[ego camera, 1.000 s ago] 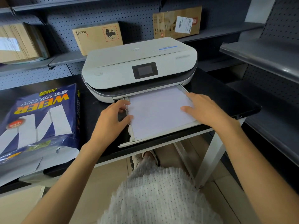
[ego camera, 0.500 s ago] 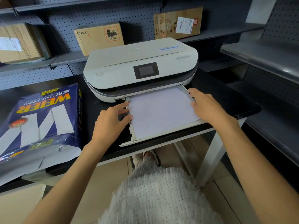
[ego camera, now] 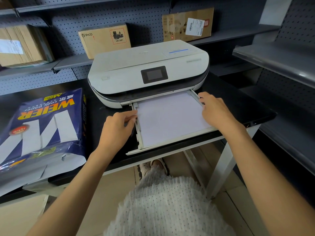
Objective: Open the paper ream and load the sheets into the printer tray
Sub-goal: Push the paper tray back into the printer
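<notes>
Sitting on the black table [ego camera: 230,99], the big white printer [ego camera: 148,72] was the main thing, and every place below is told from it. To its left lay the blue plastic paper ream wrapper [ego camera: 42,126], torn open at the near end, with white paper showing.

Sticking out from the printer's front was the flat white plastic paper tray [ego camera: 170,147]. A stack of white sheets [ego camera: 168,120] lay flat inside it, so the paper was already loaded.

What changed was the hands. A second ago the right hand [ego camera: 216,111] lay flat on top of the sheets. Now it had slid off to the tray's right rail, fingers curled on the edge and not holding any paper. The left hand [ego camera: 117,128] had moved a little closer to the printer, with its fingertips pinching the tray's left side guide.

I think the pressing-down part was over. The hands looked ready to snug the guide and push the tray in.
</notes>
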Tool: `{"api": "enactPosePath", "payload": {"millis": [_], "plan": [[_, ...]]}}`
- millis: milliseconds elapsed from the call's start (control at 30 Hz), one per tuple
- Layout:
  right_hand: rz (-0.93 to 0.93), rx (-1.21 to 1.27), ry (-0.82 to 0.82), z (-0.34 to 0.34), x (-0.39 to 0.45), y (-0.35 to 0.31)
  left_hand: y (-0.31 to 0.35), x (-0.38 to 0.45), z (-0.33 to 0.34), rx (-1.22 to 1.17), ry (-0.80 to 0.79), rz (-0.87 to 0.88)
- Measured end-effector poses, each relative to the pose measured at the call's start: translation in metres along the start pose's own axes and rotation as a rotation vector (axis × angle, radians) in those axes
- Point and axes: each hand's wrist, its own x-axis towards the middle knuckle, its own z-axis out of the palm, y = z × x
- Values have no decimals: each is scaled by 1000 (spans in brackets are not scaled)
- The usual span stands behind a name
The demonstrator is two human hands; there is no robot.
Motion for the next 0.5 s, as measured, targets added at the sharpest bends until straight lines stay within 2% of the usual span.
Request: {"api": "enactPosePath", "payload": {"millis": [267,500], "plan": [[-22,-19,-17,2,-5,1,-2,-1,-3,15,-40,16],[-62,-158,-66,13,-10,-10,-1,-4,-8,107,-86,54]]}}
